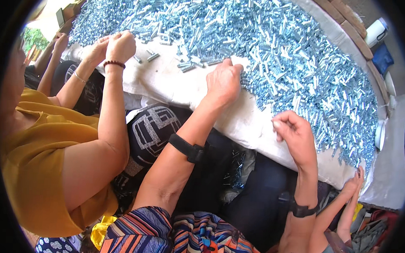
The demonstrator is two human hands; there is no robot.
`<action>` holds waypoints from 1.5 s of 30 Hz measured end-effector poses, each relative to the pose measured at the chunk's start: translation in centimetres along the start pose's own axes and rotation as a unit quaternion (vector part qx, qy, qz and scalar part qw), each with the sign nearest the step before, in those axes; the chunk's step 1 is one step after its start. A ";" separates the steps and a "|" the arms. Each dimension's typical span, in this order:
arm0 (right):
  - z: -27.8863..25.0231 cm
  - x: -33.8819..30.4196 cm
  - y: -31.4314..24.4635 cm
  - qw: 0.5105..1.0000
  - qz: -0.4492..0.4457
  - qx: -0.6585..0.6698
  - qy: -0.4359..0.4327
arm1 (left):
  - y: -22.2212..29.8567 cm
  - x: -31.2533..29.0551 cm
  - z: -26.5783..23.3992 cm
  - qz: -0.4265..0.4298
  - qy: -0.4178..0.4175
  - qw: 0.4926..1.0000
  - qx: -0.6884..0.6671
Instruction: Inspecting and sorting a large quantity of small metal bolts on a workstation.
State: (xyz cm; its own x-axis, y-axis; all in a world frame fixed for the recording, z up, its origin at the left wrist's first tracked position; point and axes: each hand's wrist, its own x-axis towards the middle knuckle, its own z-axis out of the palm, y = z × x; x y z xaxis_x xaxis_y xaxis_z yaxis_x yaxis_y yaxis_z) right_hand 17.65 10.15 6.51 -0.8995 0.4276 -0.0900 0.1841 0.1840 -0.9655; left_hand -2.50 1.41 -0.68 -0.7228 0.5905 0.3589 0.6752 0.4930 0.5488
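A broad heap of small shiny blue-silver metal tubes (276, 49) lies on a white cloth (155, 80). At the heap's near edge my left hand (224, 82) is closed, knuckles up; whatever its fingers grip is hidden. A few loose metal tubes (186, 66) lie on the cloth just left of it. My right hand (296, 134) is held over the cloth's near edge, with thumb and fingers curled together. Any small piece between those fingertips is too unclear to name. Each of my forearms wears a black band (186, 148).
A person in a mustard top (49, 157) sits close on my left, hands (120, 45) raised over the cloth. Another person's hands (354, 183) reach the heap at the right. Bricks (355, 38) edge the far right side, near a white bottle-like container (376, 32) and a blue bag (383, 59).
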 end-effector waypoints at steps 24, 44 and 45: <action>2.5 14.3 2.7 0.803 -0.249 -0.508 0.187 | 0.4 0.1 1.3 -0.049 0.068 0.994 -0.074; 3.2 4.2 2.0 0.969 -0.035 0.196 0.144 | 2.5 -3.0 -1.6 -0.114 -0.095 0.855 -0.498; 3.4 3.6 1.9 0.969 -0.027 0.194 0.153 | 2.4 -3.4 -1.8 -0.172 -0.153 0.784 -0.576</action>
State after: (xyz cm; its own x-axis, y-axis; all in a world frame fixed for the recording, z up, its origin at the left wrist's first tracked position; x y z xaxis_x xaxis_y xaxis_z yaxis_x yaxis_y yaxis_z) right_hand 13.41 9.02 3.48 -0.7335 0.6795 -0.0165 -0.0765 -0.1067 -0.9913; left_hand 1.31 -0.55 0.80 -0.6443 0.7623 -0.0607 -0.2607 -0.1443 0.9546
